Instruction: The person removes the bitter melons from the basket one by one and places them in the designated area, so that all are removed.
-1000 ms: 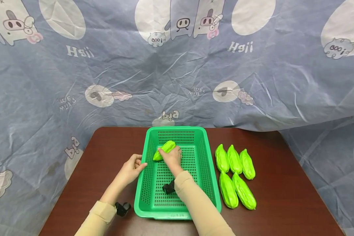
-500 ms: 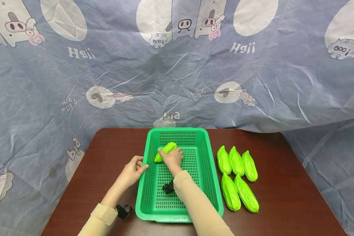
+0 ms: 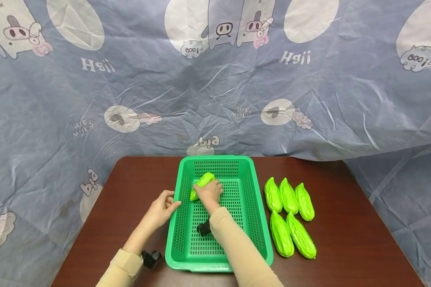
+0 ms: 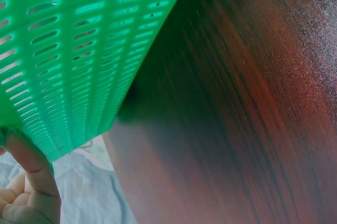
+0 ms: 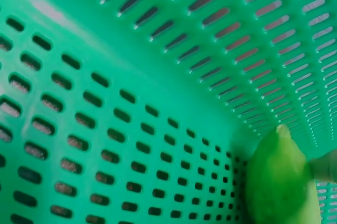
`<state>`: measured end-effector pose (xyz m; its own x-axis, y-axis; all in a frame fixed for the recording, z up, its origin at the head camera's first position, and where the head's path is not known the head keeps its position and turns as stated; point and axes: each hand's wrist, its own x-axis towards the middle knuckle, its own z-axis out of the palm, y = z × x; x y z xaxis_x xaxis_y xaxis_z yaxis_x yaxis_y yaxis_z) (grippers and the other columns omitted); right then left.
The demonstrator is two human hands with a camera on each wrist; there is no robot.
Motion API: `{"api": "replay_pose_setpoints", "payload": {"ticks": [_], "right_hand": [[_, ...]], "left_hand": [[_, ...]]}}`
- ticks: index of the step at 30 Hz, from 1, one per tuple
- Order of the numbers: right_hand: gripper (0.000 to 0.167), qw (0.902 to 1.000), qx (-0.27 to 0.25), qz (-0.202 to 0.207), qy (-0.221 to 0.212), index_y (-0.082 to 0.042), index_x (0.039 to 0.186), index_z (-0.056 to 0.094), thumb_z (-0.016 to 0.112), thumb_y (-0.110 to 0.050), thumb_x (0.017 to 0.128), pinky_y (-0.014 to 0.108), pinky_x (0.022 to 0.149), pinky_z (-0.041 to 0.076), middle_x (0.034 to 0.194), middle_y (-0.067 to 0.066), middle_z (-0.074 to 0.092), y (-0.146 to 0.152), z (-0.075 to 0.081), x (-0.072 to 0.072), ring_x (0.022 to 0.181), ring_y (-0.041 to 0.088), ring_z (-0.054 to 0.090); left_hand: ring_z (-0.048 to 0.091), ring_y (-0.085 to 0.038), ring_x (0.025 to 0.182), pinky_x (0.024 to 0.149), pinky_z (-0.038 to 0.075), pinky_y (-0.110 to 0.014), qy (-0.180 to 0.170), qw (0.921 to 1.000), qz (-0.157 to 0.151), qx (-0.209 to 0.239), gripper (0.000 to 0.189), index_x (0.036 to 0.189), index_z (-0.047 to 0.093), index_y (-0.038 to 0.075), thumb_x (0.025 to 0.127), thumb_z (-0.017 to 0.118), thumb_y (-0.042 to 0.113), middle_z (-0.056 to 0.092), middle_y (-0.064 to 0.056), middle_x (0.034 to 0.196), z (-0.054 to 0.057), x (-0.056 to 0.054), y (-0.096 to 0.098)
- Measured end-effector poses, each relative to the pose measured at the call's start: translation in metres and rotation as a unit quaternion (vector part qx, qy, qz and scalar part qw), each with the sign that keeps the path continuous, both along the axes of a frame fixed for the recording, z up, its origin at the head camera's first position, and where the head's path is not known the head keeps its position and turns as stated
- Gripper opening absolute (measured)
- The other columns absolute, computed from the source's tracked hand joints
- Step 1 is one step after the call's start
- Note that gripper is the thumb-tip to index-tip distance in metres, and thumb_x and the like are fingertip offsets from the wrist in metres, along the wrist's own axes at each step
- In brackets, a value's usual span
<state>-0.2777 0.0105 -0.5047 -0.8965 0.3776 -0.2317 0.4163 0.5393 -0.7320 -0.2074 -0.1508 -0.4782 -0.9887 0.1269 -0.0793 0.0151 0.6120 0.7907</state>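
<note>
My right hand reaches down into a green plastic basket and grips a bright green bitter melon near the far left of its floor. In the right wrist view the bitter melon lies along the basket's inner side, its tip pointing up the frame, with a bit of my thumb against it at the right edge. Outside the basket, my left hand holds the left rim between thumb and fingers. The left wrist view shows those fingers at the slotted wall.
Several more bitter melons lie in two rows on the brown table, right of the basket. A patterned grey-blue cloth hangs behind the table. Small black wrist cameras sit on both arms.
Inside the basket, the bitter melon has turned a little, its near end swinging right so it lies more lengthwise. My left hand stays on the rim. The view has shifted slightly.
</note>
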Motion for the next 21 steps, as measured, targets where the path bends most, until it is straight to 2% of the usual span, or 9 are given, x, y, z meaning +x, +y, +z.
{"api": "replay_pose_setpoints", "payload": {"ticks": [13, 21], "right_hand": [[0.073, 0.9966, -0.078, -0.014, 0.025, 0.007, 0.131, 0.041, 0.08, -0.028, 0.079, 0.049, 0.088, 0.049, 0.119, 0.026, 0.05, 0.0026, -0.0014, 0.0014, 0.113, 0.041, 0.05], [0.068, 0.994, -0.101, 0.013, 0.039, 0.006, 0.128, 0.044, 0.08, -0.022, 0.077, 0.05, 0.088, 0.047, 0.112, 0.023, 0.052, 0.0028, -0.0044, 0.0056, 0.106, 0.039, 0.051]], "left_hand": [[0.061, -0.018, 0.086, 0.072, 0.051, -0.032, 0.002, 1.0, 0.004, 0.001, 0.044, 0.132, 0.049, -0.003, 0.097, 0.064, 0.017, 0.059, -0.01, 0.1, 0.0022, 0.0002, 0.0014], [0.061, -0.017, 0.084, 0.07, 0.051, -0.031, 0.0, 1.0, 0.003, 0.0, 0.042, 0.132, 0.049, -0.002, 0.097, 0.064, 0.017, 0.06, -0.01, 0.1, 0.0019, 0.0002, 0.0014]]}}
